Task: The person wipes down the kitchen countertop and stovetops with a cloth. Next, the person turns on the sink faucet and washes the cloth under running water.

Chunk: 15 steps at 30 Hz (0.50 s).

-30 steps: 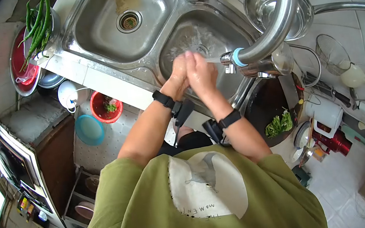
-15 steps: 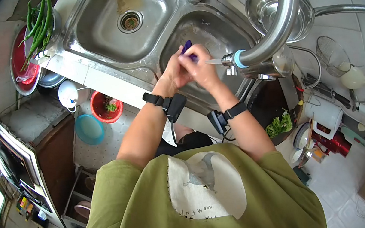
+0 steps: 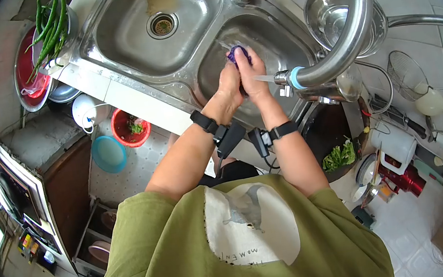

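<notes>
Over the right basin [image 3: 275,34] of the steel sink, my left hand [image 3: 230,87] and my right hand [image 3: 254,75] are pressed together around a crumpled purple cloth [image 3: 238,54]. Part of the cloth bulges out above the fingers; the rest is hidden between the palms. Both hands are closed on it. From the spout [image 3: 284,78] at the right, a thin stream of water [image 3: 264,78] runs onto my right hand.
The curved steel faucet [image 3: 359,11] arches close on the right, beside a steel pot [image 3: 328,13]. Left basin [image 3: 191,6] shows its drain. Green peppers [image 3: 52,32] lie at far left. A red bucket [image 3: 130,127] and blue basin [image 3: 109,154] stand on the floor.
Both hands have turned and pressed together, wringing the cloth, which is now a wrinkled bunch at the top. They have shifted slightly right in view.
</notes>
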Each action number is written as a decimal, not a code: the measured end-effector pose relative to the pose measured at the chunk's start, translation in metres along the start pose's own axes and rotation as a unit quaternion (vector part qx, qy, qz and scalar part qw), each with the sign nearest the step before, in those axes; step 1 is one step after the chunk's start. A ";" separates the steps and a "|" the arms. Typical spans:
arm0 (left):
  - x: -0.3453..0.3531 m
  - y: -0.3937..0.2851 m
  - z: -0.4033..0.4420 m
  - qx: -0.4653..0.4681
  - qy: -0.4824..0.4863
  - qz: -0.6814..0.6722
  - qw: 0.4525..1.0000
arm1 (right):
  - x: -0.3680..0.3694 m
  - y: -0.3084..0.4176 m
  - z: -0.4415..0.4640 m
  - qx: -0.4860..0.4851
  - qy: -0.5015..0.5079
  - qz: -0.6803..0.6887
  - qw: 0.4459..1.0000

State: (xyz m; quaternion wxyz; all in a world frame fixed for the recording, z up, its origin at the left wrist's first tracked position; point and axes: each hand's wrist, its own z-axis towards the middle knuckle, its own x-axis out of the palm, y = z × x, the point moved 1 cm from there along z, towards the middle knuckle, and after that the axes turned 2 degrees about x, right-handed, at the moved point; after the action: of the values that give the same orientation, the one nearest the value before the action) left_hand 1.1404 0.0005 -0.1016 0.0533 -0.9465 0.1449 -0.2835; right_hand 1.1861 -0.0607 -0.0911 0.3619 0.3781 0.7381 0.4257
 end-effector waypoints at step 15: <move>0.003 0.003 -0.004 0.180 -0.071 0.353 0.915 | -0.002 0.014 0.001 0.134 0.024 0.206 0.969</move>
State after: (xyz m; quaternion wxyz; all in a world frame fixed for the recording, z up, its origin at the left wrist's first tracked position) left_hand 1.1399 -0.0032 -0.0976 0.3292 -0.8257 0.4123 -0.1998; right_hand 1.1914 -0.0568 -0.0785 0.1947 0.5566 0.7033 0.3972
